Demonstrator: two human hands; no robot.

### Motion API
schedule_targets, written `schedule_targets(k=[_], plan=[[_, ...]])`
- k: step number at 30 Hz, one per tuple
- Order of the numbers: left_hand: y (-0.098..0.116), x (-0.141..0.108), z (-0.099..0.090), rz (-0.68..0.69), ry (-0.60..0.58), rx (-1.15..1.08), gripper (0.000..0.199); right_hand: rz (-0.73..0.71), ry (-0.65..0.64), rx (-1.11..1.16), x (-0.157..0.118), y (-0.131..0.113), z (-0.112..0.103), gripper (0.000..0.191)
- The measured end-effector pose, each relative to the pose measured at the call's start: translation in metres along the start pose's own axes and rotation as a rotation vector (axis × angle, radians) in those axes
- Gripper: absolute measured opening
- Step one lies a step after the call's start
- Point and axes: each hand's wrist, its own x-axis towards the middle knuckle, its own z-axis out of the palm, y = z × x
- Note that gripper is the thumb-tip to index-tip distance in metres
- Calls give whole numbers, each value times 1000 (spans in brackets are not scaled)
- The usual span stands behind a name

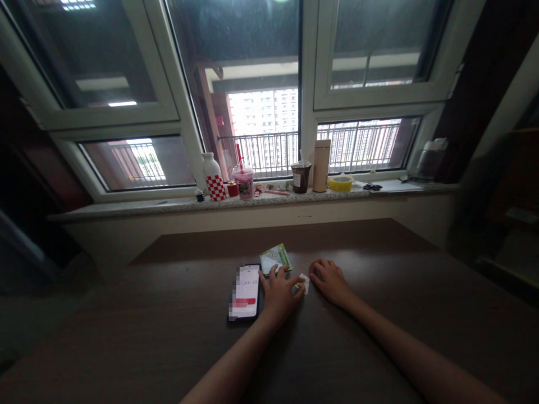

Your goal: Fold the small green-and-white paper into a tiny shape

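My left hand (278, 290) lies palm down on the dark table with its fingers spread. Its fingertips rest at the lower edge of a flat green and white packet (275, 259). The thumb side touches a small white piece with yellowish marks (304, 285), perhaps paper or a sticker. Just right of that piece, my right hand (330, 280) rests palm down, fingers loosely bent and nothing visible in them. Left of my left hand lies a phone (246, 293) with a lit screen, partly blurred, showing a timer-like number and a red button.
Beyond the brown table (168, 336), a stone windowsill (172, 208) holds a checkered bottle (215, 182), a pink drink cup (244, 184), a dark drink cup (300, 178), a tan cylinder (321, 166), a yellow tape roll (340, 184) and scissors (373, 187).
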Motion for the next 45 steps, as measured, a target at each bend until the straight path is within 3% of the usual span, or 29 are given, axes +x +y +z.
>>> schedule_targets(k=[8, 24, 35, 45], plan=[[0, 0, 0, 6, 13, 11, 24, -7, 2, -7, -1, -2, 0, 11], [-2, 1, 3, -9, 1, -35, 23, -53, -69, 48, -4, -2, -10, 22], [1, 0, -3, -19, -28, -23, 23, -77, -101, 70, -8, -3, -11, 41], [0, 1, -1, -19, -16, -21, 22, -74, -100, 124, -9, 0, -12, 40]])
